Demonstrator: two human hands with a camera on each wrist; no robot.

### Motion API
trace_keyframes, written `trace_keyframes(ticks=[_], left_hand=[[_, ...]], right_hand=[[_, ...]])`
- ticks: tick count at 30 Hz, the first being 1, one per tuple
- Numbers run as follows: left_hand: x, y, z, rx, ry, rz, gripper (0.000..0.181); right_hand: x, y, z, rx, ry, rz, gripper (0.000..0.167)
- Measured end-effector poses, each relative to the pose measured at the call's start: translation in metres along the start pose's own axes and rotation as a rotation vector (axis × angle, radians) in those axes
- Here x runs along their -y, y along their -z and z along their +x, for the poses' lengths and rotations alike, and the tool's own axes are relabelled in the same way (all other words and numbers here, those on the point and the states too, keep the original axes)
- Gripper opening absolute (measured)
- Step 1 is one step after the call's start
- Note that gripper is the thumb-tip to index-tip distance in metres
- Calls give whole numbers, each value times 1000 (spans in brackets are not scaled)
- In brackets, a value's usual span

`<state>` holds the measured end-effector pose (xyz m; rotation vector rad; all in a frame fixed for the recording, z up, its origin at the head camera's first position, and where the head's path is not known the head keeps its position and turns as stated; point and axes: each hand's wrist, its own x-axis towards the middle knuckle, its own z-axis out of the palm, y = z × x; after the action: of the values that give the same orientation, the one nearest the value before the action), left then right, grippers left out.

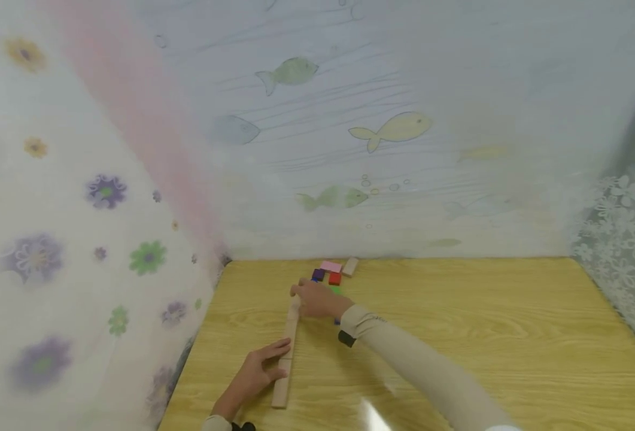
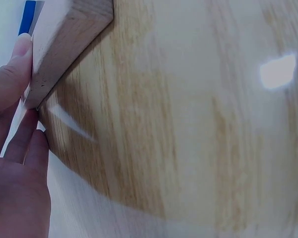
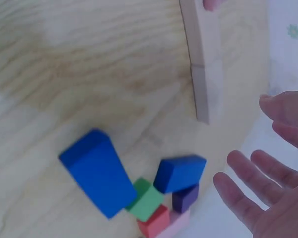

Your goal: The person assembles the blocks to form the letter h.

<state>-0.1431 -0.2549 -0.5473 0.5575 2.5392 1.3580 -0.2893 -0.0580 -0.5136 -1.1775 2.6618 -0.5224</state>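
Plain wooden blocks (image 1: 282, 392) lie end to end in a narrow row on the table. My left hand (image 1: 255, 374) is beside the near part of the row, its fingers extended and touching the blocks' left side. In the left wrist view, the thumb (image 2: 21, 64) rests against a wooden block (image 2: 64, 49). My right hand (image 1: 319, 299) is over the row's far end. The right wrist view shows that hand (image 3: 280, 183) with fingers spread and holding nothing, near the row's end (image 3: 201, 94) and a blue block (image 3: 181, 173).
Beyond the row are a pink block (image 1: 330, 267), a red block (image 1: 335, 278), a dark purple block (image 1: 318, 275) and a loose wooden block (image 1: 351, 267). A green block (image 3: 145, 199) touches a larger blue block (image 3: 99, 173). A fish-painted wall (image 1: 403, 227) borders the wood-grain table (image 1: 484, 335).
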Motion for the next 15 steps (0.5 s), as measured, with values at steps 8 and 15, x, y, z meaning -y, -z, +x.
trace_keyframes(ticks=[8, 15], left_hand=[[15, -5, 2, -11, 15, -28, 52], [36, -8, 3, -30, -27, -33, 54]], right_hand=[[-9, 24, -14, -56, 0, 11, 32], [-26, 30, -18, -73, -9, -8, 32]])
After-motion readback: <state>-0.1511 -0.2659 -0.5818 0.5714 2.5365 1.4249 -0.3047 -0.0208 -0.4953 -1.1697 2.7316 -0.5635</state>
